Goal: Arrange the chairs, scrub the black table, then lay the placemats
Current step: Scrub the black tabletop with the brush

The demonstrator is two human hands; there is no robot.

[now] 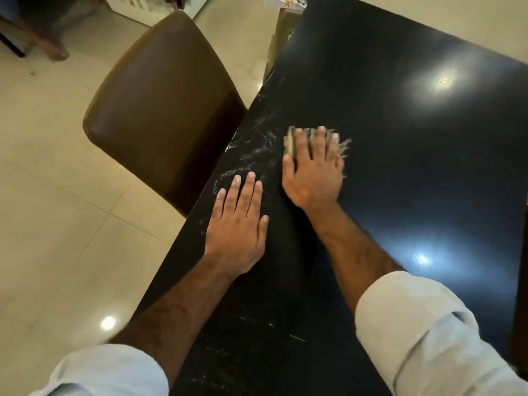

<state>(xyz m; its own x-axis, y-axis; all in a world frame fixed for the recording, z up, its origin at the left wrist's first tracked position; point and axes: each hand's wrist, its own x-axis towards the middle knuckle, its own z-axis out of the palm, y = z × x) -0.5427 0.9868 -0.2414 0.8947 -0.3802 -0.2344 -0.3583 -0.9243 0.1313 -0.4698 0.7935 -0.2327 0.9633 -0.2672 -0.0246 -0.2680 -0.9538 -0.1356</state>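
Observation:
The glossy black table (414, 172) fills the right half of the head view. White soapy smears (257, 150) streak its left edge. My right hand (313, 172) lies on a scrub brush (291, 140) with frayed bristles, fingers spread over its top and pressing it onto the table. My left hand (240, 221) rests flat on the tabletop near the left edge, fingers straight, holding nothing. A brown leather chair (163, 101) stands against the table's left side, its backrest towards me.
Beige floor tiles (51, 212) spread out to the left. A white cabinet (154, 5) stands at the far top. A second chair's back (281, 32) shows beyond the table's far left edge. Someone's bare foot (57, 54) is at the top left.

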